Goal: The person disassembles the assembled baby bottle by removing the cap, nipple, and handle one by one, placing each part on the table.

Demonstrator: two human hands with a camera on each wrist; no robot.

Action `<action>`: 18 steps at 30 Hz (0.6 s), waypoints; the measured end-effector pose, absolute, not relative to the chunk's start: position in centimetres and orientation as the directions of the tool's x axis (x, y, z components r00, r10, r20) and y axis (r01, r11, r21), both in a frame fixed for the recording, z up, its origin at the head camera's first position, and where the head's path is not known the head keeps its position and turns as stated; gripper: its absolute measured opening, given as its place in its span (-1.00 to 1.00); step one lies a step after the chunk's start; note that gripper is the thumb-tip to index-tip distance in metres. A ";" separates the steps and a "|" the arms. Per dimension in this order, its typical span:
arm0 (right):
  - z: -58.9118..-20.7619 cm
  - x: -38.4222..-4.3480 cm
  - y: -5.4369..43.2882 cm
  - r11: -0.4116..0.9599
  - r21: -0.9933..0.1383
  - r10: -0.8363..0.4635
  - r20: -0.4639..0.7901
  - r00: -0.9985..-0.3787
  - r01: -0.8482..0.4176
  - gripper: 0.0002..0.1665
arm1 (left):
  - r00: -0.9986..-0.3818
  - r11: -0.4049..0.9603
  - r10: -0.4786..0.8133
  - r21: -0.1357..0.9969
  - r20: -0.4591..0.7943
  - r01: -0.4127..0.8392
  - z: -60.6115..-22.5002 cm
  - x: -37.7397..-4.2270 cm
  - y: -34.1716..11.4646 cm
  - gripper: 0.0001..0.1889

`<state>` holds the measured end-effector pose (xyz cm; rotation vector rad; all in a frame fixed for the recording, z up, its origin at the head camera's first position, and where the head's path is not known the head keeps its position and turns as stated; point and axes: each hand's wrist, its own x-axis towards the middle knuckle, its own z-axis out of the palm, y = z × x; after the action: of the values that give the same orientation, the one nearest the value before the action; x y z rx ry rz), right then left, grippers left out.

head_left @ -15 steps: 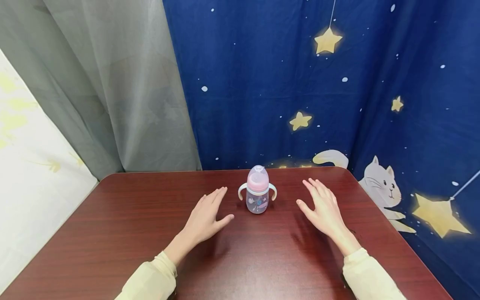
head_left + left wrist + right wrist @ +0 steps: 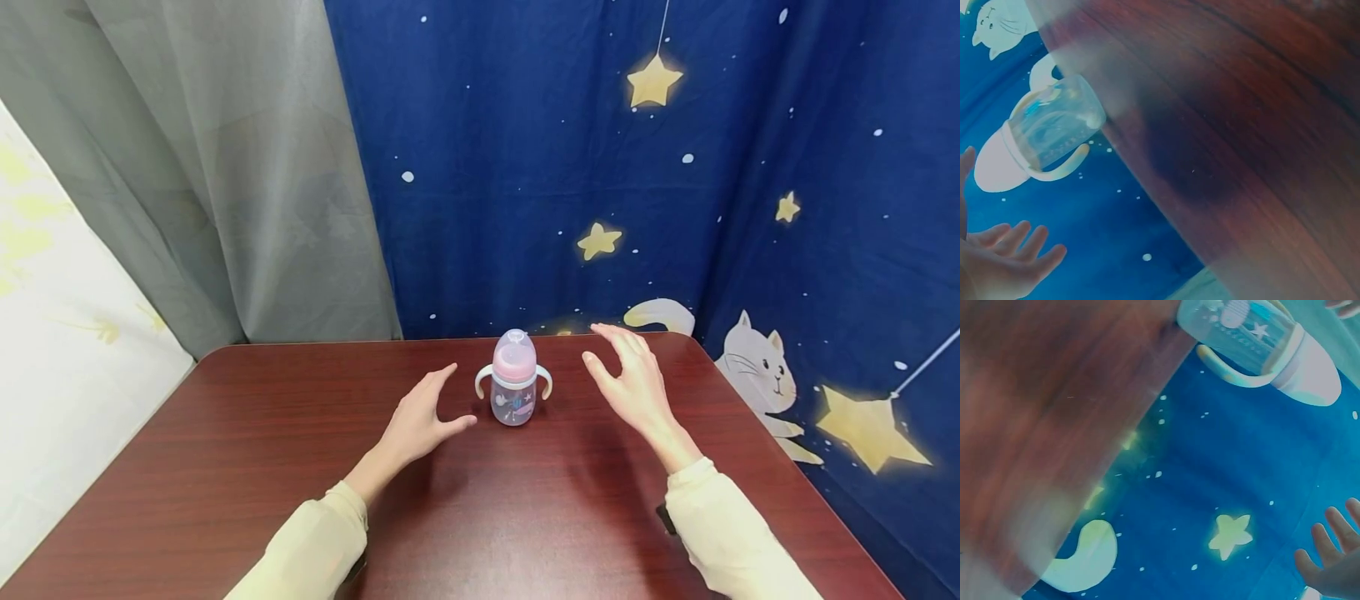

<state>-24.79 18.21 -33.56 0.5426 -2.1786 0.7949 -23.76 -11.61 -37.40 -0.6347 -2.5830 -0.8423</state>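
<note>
A baby bottle point(image 2: 513, 379) with a pink top, a clear printed body and two pale side handles stands upright on the brown table. To its left, my left hand point(image 2: 417, 422) hovers over the table, thumb spread toward the bottle and nothing held. On the other side my right hand point(image 2: 632, 385) is raised, fingers spread apart from the thumb, also holding nothing. The left wrist view shows the bottle point(image 2: 1054, 125) beyond the fingers point(image 2: 1019, 244) of that hand. In the right wrist view the bottle point(image 2: 1260, 344) is at the top, fingers point(image 2: 1329, 544) at lower right.
The dark red-brown table point(image 2: 300, 417) has its far edge just behind the bottle. Behind it hang a grey curtain point(image 2: 285, 167) and a blue curtain point(image 2: 510, 167) printed with stars and a cat. White printed cloth point(image 2: 67, 350) is at the left.
Both hands have moved slightly inward toward the bottle; the right one has also risen a little. The bottle stands where it was.
</note>
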 end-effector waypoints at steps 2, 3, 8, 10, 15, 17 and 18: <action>-33.1 -25.1 17.7 0.706 -0.388 -0.127 0.753 -0.645 -0.593 -0.55 | -0.855 0.708 0.296 0.503 0.426 0.496 -37.8 -24.4 -11.5 -0.19; -32.8 -25.3 17.5 0.702 -0.400 -0.127 0.745 -0.655 -0.590 -0.56 | -0.861 0.700 0.291 0.521 0.416 0.489 -38.0 -24.7 -11.5 -0.19; -32.0 -26.0 16.4 0.689 -0.478 -0.122 0.664 -0.738 -0.545 -0.53 | -0.885 0.676 0.266 0.581 0.381 0.453 -38.9 -26.0 -11.1 -0.21; -31.7 -26.3 15.9 0.682 -0.500 -0.128 0.637 -0.760 -0.533 -0.52 | -0.890 0.667 0.265 0.596 0.371 0.447 -39.2 -26.4 -10.9 -0.21; -31.7 -27.0 14.9 0.670 -0.522 -0.158 0.595 -0.788 -0.528 -0.47 | -0.899 0.650 0.278 0.622 0.339 0.436 -40.0 -27.1 -10.3 -0.22; -31.9 -27.2 14.6 0.669 -0.533 -0.165 0.574 -0.802 -0.519 -0.44 | -0.906 0.650 0.278 0.632 0.319 0.421 -40.4 -27.3 -10.1 -0.22; -32.0 -27.3 14.4 0.668 -0.537 -0.170 0.564 -0.808 -0.515 -0.43 | -0.910 0.650 0.277 0.637 0.310 0.415 -40.6 -27.4 -10.0 -0.22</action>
<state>-27.35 14.35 -32.04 0.5318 -2.4087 0.9796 -27.40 -9.95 -40.57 -0.5681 -2.6825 -1.1052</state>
